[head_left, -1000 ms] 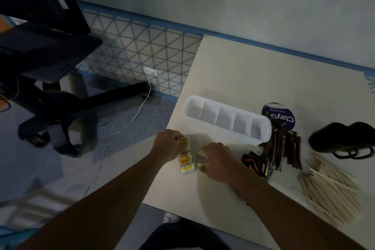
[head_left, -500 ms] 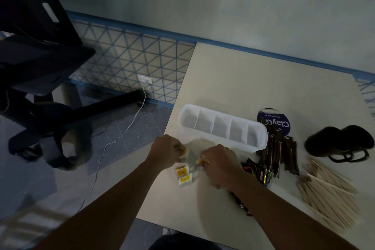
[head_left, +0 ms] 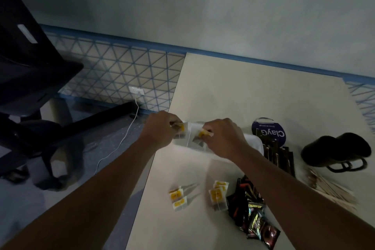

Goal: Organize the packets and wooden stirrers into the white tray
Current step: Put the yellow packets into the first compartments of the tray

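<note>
My left hand (head_left: 160,130) and my right hand (head_left: 224,138) each pinch a white-and-yellow tea bag packet (head_left: 183,129) over the left end of the white tray (head_left: 254,144), which my hands mostly hide. The right hand's packet (head_left: 199,135) hangs beside the left one. More yellow tea bag packets (head_left: 178,199) (head_left: 218,196) lie on the table near its front edge. Dark shiny packets (head_left: 252,216) are heaped to their right. Brown stick packets (head_left: 281,157) lie right of the tray. Wooden stirrers (head_left: 328,186) are piled at the far right.
A dark round ClayGo lid (head_left: 272,133) lies behind the tray. A black pair of cups or binoculars (head_left: 336,150) sits at the right. The beige table (head_left: 253,91) ends at the left over the floor, with an office chair (head_left: 30,87) and white cable (head_left: 121,142) there.
Both hands lifted from the tea bag pile near the front edge and moved away to the tray's left end, each carrying a tea bag packet. The camera view tilted down.
</note>
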Tool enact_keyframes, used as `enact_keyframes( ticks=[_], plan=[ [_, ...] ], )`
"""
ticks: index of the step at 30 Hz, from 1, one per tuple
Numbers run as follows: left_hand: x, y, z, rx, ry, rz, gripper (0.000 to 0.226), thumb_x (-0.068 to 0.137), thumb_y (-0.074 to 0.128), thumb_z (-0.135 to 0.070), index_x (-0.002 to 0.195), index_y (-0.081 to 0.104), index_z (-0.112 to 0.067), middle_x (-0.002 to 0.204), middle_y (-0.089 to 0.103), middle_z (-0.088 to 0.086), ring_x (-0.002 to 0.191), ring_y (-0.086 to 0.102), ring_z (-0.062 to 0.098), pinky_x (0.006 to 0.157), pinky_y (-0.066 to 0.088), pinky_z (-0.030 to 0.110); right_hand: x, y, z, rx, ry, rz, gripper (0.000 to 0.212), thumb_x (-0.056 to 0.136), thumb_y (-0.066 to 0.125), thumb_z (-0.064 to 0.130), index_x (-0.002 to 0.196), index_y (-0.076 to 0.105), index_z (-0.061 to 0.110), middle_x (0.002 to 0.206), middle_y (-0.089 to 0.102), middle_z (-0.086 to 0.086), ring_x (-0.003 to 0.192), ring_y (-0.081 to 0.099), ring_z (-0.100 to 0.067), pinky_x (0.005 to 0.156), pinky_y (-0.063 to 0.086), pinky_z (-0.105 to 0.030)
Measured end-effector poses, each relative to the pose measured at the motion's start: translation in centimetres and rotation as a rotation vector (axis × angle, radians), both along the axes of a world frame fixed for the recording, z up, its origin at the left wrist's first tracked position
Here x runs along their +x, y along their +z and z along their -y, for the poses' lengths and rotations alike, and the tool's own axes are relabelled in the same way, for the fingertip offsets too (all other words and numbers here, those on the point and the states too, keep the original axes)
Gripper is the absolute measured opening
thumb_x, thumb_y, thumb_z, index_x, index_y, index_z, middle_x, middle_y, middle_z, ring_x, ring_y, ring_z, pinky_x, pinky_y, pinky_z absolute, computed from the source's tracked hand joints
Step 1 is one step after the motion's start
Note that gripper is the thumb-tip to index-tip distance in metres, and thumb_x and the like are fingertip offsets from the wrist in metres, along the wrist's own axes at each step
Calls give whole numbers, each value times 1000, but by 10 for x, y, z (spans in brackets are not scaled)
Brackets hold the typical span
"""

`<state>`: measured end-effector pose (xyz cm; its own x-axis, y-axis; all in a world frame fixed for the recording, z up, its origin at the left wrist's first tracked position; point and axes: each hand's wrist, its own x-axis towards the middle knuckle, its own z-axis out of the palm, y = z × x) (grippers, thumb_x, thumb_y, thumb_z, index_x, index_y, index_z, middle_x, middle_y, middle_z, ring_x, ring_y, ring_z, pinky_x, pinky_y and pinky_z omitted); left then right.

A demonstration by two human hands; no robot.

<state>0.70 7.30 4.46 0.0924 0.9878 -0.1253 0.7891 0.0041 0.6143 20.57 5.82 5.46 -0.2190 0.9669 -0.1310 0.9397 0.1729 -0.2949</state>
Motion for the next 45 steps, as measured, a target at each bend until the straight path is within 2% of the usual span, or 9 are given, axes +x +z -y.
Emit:
enact_keyframes(
  ticks=[6,12,20,27,31,36,38,42,45],
  plan=[
    [13,-21,-26,-25,-23,-102,16,88,66,-19,100,77,-19,95,75,4,88,68,19,71,48,24,-6,-16,-26,-15,-34,43,15,85,66,32,98,72,27,95,70,-4,90,66,-31,70,45,-31],
    [22,-46,-34,-90,-16,-170,11,85,69,-19,92,77,-23,84,75,2,83,69,20,75,58,33,-16,-38,-33,-59,-19,109,19,83,68,32,101,72,31,103,70,-3,99,67,-30,76,46,-30],
    [28,-64,-33,-29,-21,-275,27,90,58,-17,108,73,-30,103,72,3,101,61,25,79,53,35,-23,-50,-35,-93,-10,138,24,80,61,20,100,72,27,96,72,-3,93,68,-30,77,49,-33],
    [25,-63,-33,-6,0,-174,23,88,65,-18,106,74,-29,104,73,3,99,65,25,84,56,39,-19,-48,-33,-68,-6,133,29,81,62,22,108,69,28,101,72,-1,95,67,-29,79,50,-34],
    [21,-58,-33,6,-1,-153,29,85,68,-17,111,71,-29,109,72,-1,101,64,22,83,55,35,-15,-43,-32,-55,-11,113,31,80,63,25,111,67,28,108,70,0,100,66,-29,81,48,-34],
    [11,-42,-21,-3,46,12,30,81,75,-21,111,72,-24,110,72,-5,95,66,14,84,50,25,-12,-36,-25,-5,-41,62,31,80,64,26,111,67,30,111,69,2,104,64,-30,83,50,-36],
    [5,-36,-12,-12,32,64,28,81,76,-23,109,72,-21,105,72,-6,92,65,10,81,46,20,-10,-32,-19,25,-58,25,26,82,63,29,108,68,30,107,70,4,102,64,-29,81,51,-36],
    [-11,-38,17,-56,17,108,20,82,75,-23,102,75,-18,93,74,-5,83,65,4,82,53,23,-8,-29,1,26,-65,-47,21,85,61,33,105,69,31,106,71,6,100,64,-27,81,52,-37],
    [-19,-44,45,-109,18,113,19,82,76,-27,99,76,-19,85,72,-8,74,58,-9,68,41,3,-6,-31,21,0,-56,-77,21,84,58,36,101,70,33,104,72,8,99,66,-25,81,54,-38]
  ],
)
